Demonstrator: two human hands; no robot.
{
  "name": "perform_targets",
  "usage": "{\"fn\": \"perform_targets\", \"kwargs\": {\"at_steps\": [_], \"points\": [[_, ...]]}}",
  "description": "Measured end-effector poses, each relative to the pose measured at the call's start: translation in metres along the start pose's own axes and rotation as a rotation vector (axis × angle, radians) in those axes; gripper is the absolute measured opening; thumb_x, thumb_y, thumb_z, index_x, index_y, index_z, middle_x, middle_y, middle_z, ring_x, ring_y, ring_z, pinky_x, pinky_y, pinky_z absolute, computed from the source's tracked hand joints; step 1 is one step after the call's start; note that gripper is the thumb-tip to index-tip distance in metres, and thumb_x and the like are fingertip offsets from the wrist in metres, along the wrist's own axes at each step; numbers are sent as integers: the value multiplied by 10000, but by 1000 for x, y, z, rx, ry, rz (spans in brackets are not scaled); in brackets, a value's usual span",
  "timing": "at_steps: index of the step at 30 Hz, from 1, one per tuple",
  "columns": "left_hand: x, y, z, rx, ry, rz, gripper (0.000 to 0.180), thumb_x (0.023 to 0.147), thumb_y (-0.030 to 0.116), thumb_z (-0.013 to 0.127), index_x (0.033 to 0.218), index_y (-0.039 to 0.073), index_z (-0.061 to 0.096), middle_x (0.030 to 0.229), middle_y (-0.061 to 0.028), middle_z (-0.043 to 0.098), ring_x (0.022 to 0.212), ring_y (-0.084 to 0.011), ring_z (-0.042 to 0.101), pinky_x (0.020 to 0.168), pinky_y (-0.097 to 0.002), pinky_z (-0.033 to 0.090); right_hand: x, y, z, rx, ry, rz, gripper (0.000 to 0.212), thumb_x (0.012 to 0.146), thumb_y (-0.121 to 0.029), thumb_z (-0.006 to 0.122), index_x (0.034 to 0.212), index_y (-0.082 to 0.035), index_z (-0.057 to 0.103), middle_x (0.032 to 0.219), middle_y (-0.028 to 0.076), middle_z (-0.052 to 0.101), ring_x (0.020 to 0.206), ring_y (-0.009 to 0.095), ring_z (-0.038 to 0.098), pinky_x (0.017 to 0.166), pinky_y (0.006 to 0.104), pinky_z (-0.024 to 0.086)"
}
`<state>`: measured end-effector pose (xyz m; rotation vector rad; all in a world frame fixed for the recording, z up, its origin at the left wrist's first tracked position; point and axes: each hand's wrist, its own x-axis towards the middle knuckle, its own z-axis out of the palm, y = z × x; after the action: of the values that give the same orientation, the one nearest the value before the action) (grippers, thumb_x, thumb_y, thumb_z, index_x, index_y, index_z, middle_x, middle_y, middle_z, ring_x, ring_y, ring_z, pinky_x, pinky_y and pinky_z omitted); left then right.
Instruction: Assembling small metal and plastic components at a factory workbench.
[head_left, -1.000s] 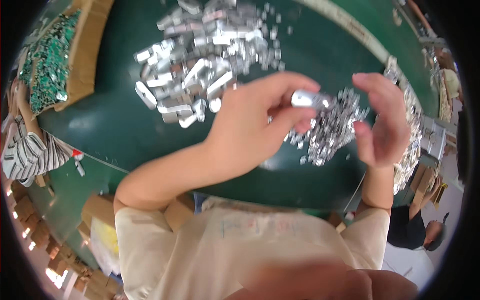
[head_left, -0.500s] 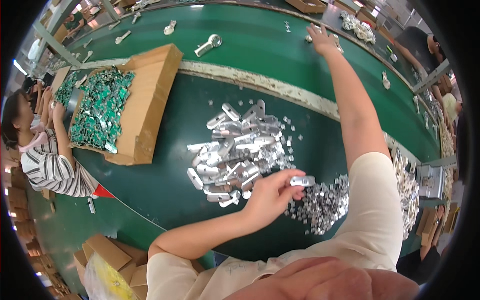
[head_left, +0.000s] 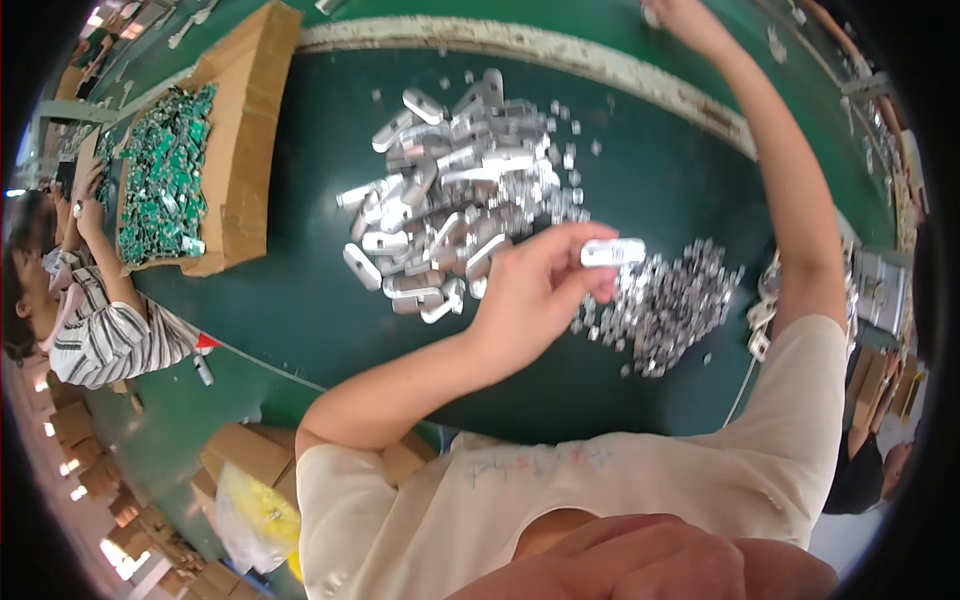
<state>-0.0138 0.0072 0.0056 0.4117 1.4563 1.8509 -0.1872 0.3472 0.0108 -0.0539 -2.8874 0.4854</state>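
Observation:
My left hand pinches a silver, rounded-end metal casing between thumb and fingers, over the dark green table. Left of and beyond that hand lies a loose heap of similar silver casings. Beneath and to the right of the held casing spreads a pile of small shiny metal pieces. My right hand is stretched far out over the green conveyor belt, cut off by the upper edge. A small white part shows at its fingers; whether they grip it is unclear.
A cardboard box full of green circuit boards stands at the left. A worn pale rail separates table and belt. White parts lie by my right arm. A co-worker in a striped top sits at far left.
The view has tilted down, so table things sit higher in the picture. The casing stays in my left hand, its visible face changed. My right hand has slipped partly out of view.

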Motion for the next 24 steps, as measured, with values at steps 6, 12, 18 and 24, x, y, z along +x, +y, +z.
{"fn": "perform_targets", "kwargs": {"at_steps": [6, 12, 18, 24], "points": [[-2, 11, 14, 61, -67, 105, 276, 845, -61, 545, 1119, -67, 515, 909, -135, 625, 792, -162, 627, 726, -260, 519, -185, -119, -89, 1254, -152, 360, 297, 938, -248, 421, 1156, -47, 440, 756, 45, 516, 658, 87, 519, 462, 239, 469], [-10, 10, 24, 137, -112, 93, 311, 826, -69, 571, 1129, -89, 504, 929, -150, 622, 784, -168, 644, 714, -250, 531, -293, -150, -63, 850, -100, 269, 615, 808, -300, 630, 1263, 37, 392, 945, 56, 495, 768, 86, 458, 623, 194, 367], [-13, 0, 31, 80, -174, 137, 301, 801, -87, 556, 1099, -48, 532, 952, -127, 625, 816, -159, 653, 724, -245, 543, -302, -148, -69, 357, -75, -102, 375, 725, -46, 681, 1073, 19, 558, 1025, 147, 549, 917, 243, 544, 790, 300, 435], [-17, 0, 37, 59, -186, 114, 320, 784, -114, 536, 1098, -52, 532, 945, -120, 626, 824, -166, 653, 742, -251, 543, -305, -140, -57, 352, 82, -323, 399, 691, -24, 708, 1057, 15, 556, 1008, 177, 568, 846, 276, 558, 733, 323, 457]]}}
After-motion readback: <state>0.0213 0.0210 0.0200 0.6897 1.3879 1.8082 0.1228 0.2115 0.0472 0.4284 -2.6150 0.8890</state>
